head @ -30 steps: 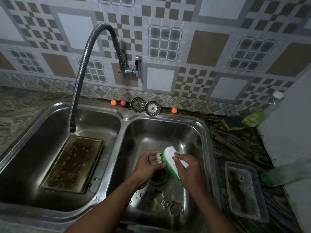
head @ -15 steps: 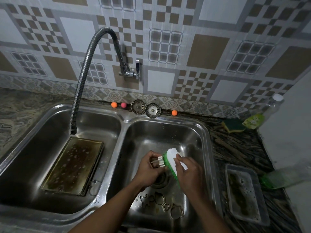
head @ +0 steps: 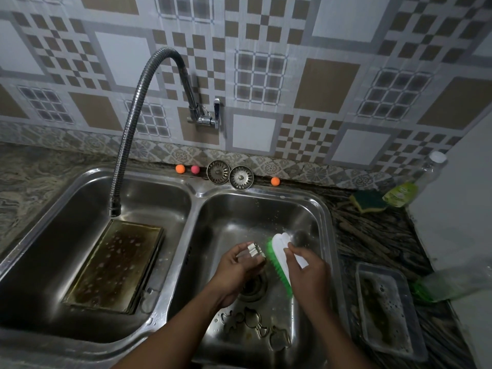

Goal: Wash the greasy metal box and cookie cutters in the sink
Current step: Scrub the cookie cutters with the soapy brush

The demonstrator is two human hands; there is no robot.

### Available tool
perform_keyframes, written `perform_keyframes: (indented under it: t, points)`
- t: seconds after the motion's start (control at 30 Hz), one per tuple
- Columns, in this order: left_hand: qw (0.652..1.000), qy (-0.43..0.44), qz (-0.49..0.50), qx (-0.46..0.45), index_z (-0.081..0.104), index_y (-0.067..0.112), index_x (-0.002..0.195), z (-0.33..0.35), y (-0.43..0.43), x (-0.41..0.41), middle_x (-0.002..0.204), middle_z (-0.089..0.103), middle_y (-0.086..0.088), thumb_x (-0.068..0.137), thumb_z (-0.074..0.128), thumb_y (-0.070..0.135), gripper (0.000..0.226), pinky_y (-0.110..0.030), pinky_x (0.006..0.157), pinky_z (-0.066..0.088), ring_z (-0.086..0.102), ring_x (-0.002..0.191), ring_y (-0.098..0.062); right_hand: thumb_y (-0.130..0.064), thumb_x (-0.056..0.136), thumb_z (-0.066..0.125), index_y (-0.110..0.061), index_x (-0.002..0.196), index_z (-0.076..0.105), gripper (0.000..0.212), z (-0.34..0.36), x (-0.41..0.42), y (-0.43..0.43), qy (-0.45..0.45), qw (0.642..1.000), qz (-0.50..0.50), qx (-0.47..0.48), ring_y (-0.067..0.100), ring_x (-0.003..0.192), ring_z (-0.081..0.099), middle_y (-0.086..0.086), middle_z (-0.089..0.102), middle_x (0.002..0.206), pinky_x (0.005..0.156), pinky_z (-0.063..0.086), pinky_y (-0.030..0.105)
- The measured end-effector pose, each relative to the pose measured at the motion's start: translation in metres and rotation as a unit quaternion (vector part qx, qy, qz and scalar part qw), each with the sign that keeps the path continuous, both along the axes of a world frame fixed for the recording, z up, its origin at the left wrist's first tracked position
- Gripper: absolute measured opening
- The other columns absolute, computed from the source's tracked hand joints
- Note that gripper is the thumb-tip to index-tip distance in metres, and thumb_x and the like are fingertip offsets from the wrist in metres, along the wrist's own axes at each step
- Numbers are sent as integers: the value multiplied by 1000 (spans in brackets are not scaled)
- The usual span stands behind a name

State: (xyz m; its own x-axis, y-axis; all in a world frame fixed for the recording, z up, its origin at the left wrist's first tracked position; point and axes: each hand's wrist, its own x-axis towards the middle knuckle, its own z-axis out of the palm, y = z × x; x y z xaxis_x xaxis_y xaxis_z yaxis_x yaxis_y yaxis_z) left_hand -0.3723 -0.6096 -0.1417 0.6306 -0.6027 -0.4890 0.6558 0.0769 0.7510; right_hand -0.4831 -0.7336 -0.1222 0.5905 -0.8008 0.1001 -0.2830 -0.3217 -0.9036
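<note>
Okay, dark marbled bench (head: 372, 235) under patterned tiles, double steel sink (head: 194, 193): greasy metal box (head: 114, 265) lies in the left basin, cookie cutters (head: 255, 326) on the right basin floor. Left grip (head: 237, 270) pinches one cutter (head: 255, 253), right grip (head: 308, 272) clasps green brush (head: 278, 258) beside it. Cutter shows more above the fingers than a second ago.

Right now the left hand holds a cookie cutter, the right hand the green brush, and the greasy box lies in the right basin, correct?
Not quite: the head view shows the greasy box in the left basin. The rest stands.
</note>
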Motion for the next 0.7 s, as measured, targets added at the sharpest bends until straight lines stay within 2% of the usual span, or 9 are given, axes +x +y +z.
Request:
perform_keyframes:
  t: [0.13,0.23,0.3,0.37,0.47,0.53,0.6,0.67,0.7]
  points:
    - [991,110,80,-13,61,6,105,-2,-9,5,107,67,-21,88,69,5,19,-38,82,60,68,97,-28,-17,86,72,-22,99,75,14,7,-2,9,-43,999,7,33,-10,99,62,-20,71,97,82,42,2]
    - [984,144,108,0,60,3,116,-1,-16,5,116,68,-21,90,67,14,29,-31,75,60,68,101,-27,-14,86,72,-30,95,73,19,10,-2,23,-66,996,0,67,-12,98,62,-22,70,96,80,41,0]
    - [987,127,95,12,59,9,124,1,-19,2,117,69,-20,94,63,18,33,-35,82,58,68,101,-27,-14,86,72,-37,92,70,24,8,0,29,-66,995,2,76,-12,98,62,-22,70,95,79,41,0]
    - [987,132,92,9,58,15,126,5,-20,0,112,72,-16,96,60,21,30,-38,83,58,69,94,-26,-16,86,72,-42,90,68,27,6,1,32,-63,995,1,74,-10,98,62,-21,71,95,79,41,0]
    - [984,159,78,8,61,6,122,13,-18,-2,93,74,-12,99,57,26,31,-30,59,58,70,74,-20,-18,86,72,-44,90,68,26,3,-1,31,-55,997,-4,54,-10,99,63,-21,71,97,80,43,2]
    - [982,177,67,23,64,3,117,16,-16,-4,79,73,-8,98,58,28,33,-27,52,55,69,66,-17,-20,86,72,-43,91,69,24,3,-3,31,-50,998,-1,38,-11,99,62,-23,70,98,81,43,3]
    - [981,188,51,20,66,0,114,14,-15,-4,79,73,-8,96,62,27,33,-32,62,59,71,74,-19,-17,87,72,-38,93,71,23,4,-1,29,-53,998,-10,35,-14,98,60,-27,68,95,79,41,1]
    - [980,196,38,4,66,0,115,10,-11,-4,89,74,-11,94,63,23,31,-36,77,60,71,85,-23,-13,87,71,-26,96,74,17,6,1,23,-63,997,-22,39,-17,97,59,-28,65,94,78,41,0]
    - [981,190,29,-5,65,1,115,9,-9,-4,96,74,-12,94,63,21,29,-36,79,60,71,87,-24,-12,87,71,-23,97,74,15,7,2,19,-64,997,-24,40,-17,97,59,-28,65,95,79,41,0]
